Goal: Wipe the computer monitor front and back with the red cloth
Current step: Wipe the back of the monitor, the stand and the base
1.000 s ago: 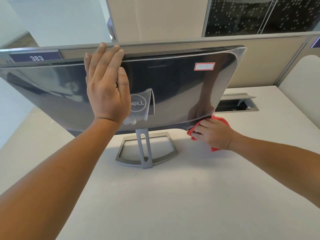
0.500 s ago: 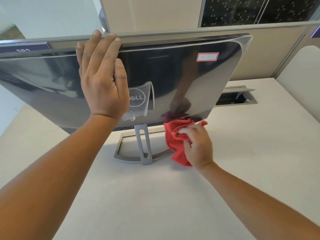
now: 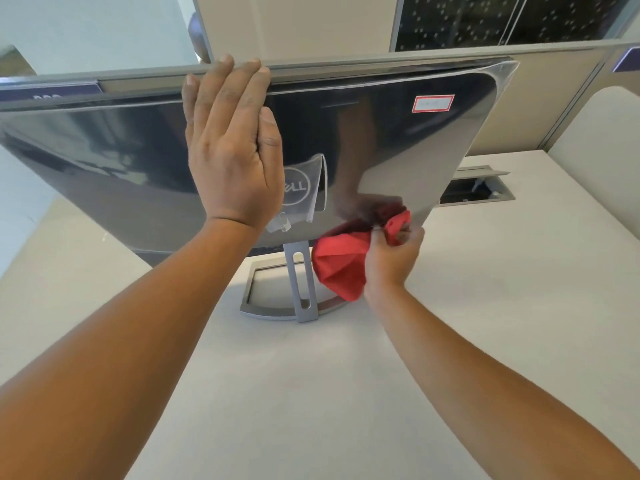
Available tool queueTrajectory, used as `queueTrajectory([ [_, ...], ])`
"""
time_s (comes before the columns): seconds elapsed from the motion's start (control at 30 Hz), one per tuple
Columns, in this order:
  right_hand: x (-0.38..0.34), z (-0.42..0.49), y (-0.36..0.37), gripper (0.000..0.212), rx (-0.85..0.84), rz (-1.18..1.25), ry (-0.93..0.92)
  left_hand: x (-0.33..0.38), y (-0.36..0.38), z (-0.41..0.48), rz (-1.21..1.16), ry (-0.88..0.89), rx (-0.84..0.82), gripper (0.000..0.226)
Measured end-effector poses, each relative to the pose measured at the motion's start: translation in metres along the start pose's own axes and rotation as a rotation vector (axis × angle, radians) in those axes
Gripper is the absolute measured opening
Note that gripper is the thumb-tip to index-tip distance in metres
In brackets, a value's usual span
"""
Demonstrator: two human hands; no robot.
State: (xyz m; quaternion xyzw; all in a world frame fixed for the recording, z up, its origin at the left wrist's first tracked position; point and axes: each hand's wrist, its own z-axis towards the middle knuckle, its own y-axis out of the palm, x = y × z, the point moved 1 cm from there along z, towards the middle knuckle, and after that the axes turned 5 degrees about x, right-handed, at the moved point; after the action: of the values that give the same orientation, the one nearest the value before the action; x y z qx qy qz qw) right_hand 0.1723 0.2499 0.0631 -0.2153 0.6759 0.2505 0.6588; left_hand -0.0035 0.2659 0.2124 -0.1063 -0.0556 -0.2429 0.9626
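Note:
The computer monitor (image 3: 398,143) stands on the desk with its glossy dark back facing me, tilted, on a silver stand (image 3: 300,282). My left hand (image 3: 230,150) lies flat with straight fingers against the back, fingertips reaching the top edge. The red cloth (image 3: 341,261) is bunched at the monitor's lower edge, right of the stand. My right hand (image 3: 393,252) grips the cloth from below and holds its upper end against the bottom edge of the panel.
The white desk (image 3: 485,289) runs to a beige partition (image 3: 540,109) behind the monitor. A cable hatch (image 3: 481,188) lies open in the desk at the back right. A red-bordered sticker (image 3: 433,103) sits on the monitor's upper right.
My right hand has carried the cloth left along the monitor's bottom edge from the right corner, then back a little right. The left hand stayed flat on the back.

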Motion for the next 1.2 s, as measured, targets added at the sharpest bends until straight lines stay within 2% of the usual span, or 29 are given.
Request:
queueTrajectory([
  [0.2, 0.011, -0.059, 0.036, 0.017, -0.194, 0.002, 0.302, 0.000, -0.002, -0.001, 0.001, 0.017, -0.013, 0.047],
  [0.33, 0.006, -0.054, 0.030, 0.017, -0.299, -0.140, 0.275, 0.000, 0.002, 0.000, 0.002, 0.017, 0.012, 0.046],
  [0.47, 0.016, -0.053, 0.025, 0.029, -0.491, -0.084, 0.273, -0.001, 0.003, -0.003, 0.000, 0.019, 0.019, 0.041],
  [0.53, 0.017, -0.060, 0.025, 0.032, -0.446, 0.000, 0.346, -0.002, 0.002, -0.002, 0.004, 0.024, 0.016, 0.040],
  [0.63, 0.012, -0.055, 0.027, 0.017, -0.274, 0.108, 0.442, -0.002, 0.000, -0.002, 0.009, 0.037, 0.006, 0.041],
  [0.8, 0.005, -0.018, 0.016, 0.027, -0.033, 0.273, 0.512, -0.005, -0.001, -0.001, 0.020, 0.039, -0.022, 0.043],
  [0.87, 0.002, -0.004, 0.003, 0.026, 0.066, 0.335, 0.508, -0.005, -0.001, 0.000, 0.022, 0.036, -0.024, 0.044],
  [0.97, -0.010, 0.021, -0.017, 0.020, 0.240, 0.312, 0.388, -0.004, -0.002, 0.000, 0.023, 0.032, -0.026, 0.044],
  [1.03, -0.022, 0.040, -0.026, 0.019, 0.265, 0.279, 0.307, -0.004, -0.001, 0.000, 0.021, 0.034, -0.023, 0.042],
  [1.13, -0.037, 0.052, -0.021, 0.013, 0.193, 0.242, 0.200, -0.004, 0.001, 0.000, 0.018, 0.026, -0.014, 0.042],
  [1.2, -0.038, 0.046, -0.013, 0.027, 0.149, 0.245, 0.180, -0.003, 0.002, 0.000, 0.020, 0.020, -0.007, 0.042],
])
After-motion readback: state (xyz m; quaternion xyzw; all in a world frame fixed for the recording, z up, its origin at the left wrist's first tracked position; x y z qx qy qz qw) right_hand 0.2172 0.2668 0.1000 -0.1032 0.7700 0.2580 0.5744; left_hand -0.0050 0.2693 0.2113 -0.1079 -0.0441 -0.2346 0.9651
